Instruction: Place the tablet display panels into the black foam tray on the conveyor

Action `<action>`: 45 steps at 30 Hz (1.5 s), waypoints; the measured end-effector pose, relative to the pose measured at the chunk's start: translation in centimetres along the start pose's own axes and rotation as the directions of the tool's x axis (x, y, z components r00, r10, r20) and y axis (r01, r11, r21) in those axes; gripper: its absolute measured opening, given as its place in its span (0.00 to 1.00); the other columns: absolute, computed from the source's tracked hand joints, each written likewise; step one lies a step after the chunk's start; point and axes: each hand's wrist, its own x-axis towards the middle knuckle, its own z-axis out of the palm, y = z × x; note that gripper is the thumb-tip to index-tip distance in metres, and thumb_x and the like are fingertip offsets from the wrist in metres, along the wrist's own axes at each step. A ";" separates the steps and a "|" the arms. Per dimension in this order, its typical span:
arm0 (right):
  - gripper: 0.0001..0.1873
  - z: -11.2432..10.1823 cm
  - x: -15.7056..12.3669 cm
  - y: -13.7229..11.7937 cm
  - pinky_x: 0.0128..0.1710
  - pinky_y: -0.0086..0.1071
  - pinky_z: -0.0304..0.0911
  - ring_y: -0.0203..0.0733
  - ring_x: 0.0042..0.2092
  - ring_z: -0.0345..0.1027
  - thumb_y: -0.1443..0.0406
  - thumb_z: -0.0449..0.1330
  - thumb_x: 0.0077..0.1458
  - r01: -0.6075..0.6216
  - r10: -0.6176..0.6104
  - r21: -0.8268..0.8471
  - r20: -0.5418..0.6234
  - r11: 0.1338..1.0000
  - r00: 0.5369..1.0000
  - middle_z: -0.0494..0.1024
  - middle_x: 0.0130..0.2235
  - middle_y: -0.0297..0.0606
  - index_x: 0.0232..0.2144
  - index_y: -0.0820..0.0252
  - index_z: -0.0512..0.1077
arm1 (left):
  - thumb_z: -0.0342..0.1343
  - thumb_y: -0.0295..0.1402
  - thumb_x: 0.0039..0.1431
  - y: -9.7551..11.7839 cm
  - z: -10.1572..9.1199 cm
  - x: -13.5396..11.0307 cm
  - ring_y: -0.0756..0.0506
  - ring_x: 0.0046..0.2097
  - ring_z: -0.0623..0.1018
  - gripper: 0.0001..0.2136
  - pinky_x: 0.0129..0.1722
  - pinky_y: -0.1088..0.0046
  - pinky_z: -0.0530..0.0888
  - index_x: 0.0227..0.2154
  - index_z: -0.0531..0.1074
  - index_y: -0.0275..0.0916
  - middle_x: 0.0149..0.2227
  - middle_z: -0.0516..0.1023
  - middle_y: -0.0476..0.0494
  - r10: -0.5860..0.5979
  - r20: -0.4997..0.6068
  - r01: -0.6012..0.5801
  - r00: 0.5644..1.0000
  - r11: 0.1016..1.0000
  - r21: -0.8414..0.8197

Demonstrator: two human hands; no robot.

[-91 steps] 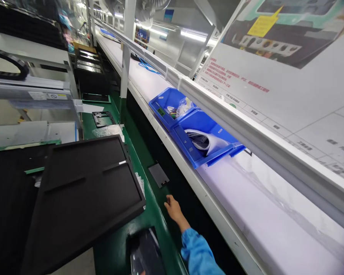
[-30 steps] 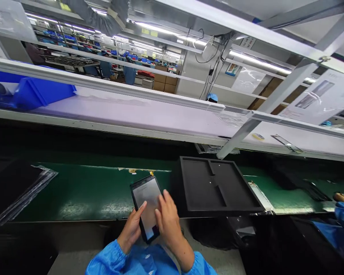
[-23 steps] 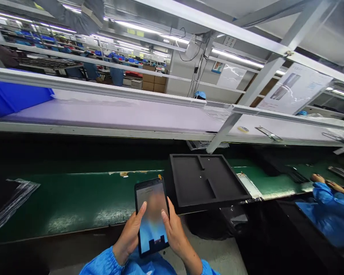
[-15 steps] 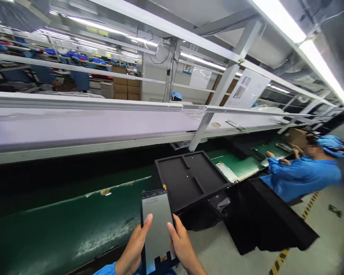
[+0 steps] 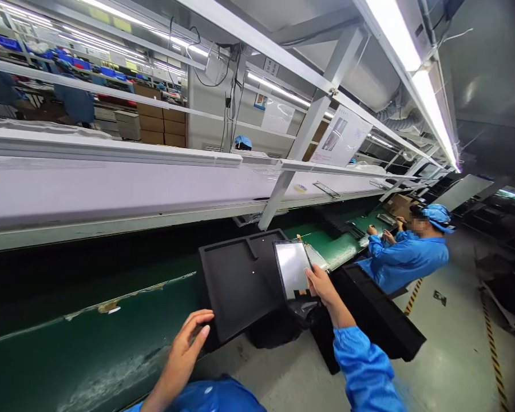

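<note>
My right hand (image 5: 321, 284) is closed on the lower right edge of a flat display panel (image 5: 292, 266) with a grey face, a dark border and a small orange tab at its top. The panel is held over the right part of a black tray (image 5: 240, 292), tilted up towards me. My left hand (image 5: 186, 340) holds nothing, its fingers apart, beside the tray's near left edge; whether the fingertips touch the tray I cannot tell. The tray has low walls and a short inner divider, and sits on the green bench (image 5: 124, 337), partly past its front edge.
Right of the tray, another black tray (image 5: 377, 309) stands off the bench. A pale panel (image 5: 315, 257) lies behind my right hand. A co-worker in a blue smock (image 5: 407, 257) works farther along the bench. A white shelf (image 5: 111, 189) and slanted post (image 5: 283, 183) stand beyond.
My left hand has let go of the panel and moved left to the tray's side. My right hand has carried the panel up and right, over the tray. The view has turned right.
</note>
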 end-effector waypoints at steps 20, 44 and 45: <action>0.28 3.9 8.0 2.7 0.61 0.45 0.61 0.59 0.63 0.66 0.62 0.53 0.67 0.250 -0.012 -0.570 0.388 0.783 0.921 0.69 0.64 0.59 0.66 0.67 0.64 | 0.53 0.37 0.67 -5.1 7.4 3.0 0.32 0.57 0.76 0.11 0.55 0.48 0.70 0.47 0.77 0.45 0.50 0.82 0.39 0.550 -0.137 -0.232 0.824 0.548 0.804; 0.46 7.4 3.5 1.9 0.67 0.68 0.39 0.73 0.74 0.28 0.52 0.67 0.54 0.332 -0.002 -0.539 0.522 0.774 0.853 0.38 0.76 0.56 0.69 0.58 0.58 | 0.49 0.40 0.69 -5.4 7.2 3.4 0.31 0.56 0.77 0.15 0.55 0.47 0.69 0.43 0.78 0.40 0.46 0.84 0.37 0.582 -0.039 -0.235 0.812 0.386 0.892; 0.45 7.0 3.6 2.2 0.68 0.67 0.41 0.72 0.74 0.29 0.52 0.67 0.54 0.346 -0.037 -0.513 0.519 0.786 0.854 0.38 0.75 0.57 0.68 0.59 0.59 | 0.49 0.40 0.69 -5.6 7.1 3.3 0.31 0.56 0.76 0.14 0.56 0.46 0.69 0.43 0.78 0.40 0.47 0.84 0.37 0.575 -0.037 -0.235 0.817 0.392 0.889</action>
